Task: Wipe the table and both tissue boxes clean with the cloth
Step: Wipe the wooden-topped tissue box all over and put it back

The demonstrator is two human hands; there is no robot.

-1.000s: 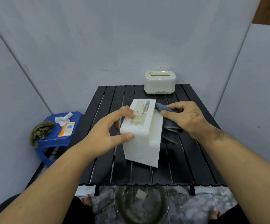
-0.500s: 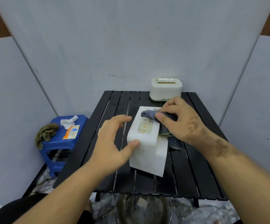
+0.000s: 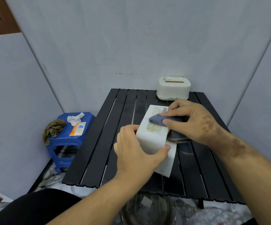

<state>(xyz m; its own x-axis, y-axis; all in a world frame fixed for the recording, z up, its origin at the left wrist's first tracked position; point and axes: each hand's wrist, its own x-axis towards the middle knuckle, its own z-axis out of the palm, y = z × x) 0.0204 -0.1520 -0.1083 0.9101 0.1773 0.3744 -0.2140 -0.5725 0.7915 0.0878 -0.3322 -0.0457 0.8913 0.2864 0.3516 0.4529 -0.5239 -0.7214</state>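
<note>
The white box (image 3: 154, 140) sits tilted on the black slatted table (image 3: 99, 153), at the centre of the frame. The left hand (image 3: 136, 153) holds its near end, fingers on the left face and thumb across the front face. The right hand (image 3: 194, 122) pinches the blue cloth (image 3: 157, 120) between thumb and fingers and presses it onto the box's top face, over a discoloured patch. The rest of the cloth hangs down the box's right side onto the table.

Handling, as judged:
- White box: probably light and rigid, with smooth faces that may slide on the slats. It should be braced at one end, on two opposing faces, while the other hand wipes.
- Cloth: soft and limp. It is best bunched under the fingertips so that a folded pad meets the surface; the trailing part may drag.
- Green box (image 3: 173, 88): appears to be rigid plastic with a slot in its top. It stands upright at the far edge of the table, upper centre-right of the frame, untouched by either hand. Its side walls offer the best hold.

Count:
- Tissue boxes: two.
- Blue cloth: one.
- Table: one.
- Blue stool (image 3: 70, 137): one, left of the table. It carries one olive rag (image 3: 53, 129), one crumpled tissue (image 3: 74, 118) and one orange packet (image 3: 78, 131).
</note>
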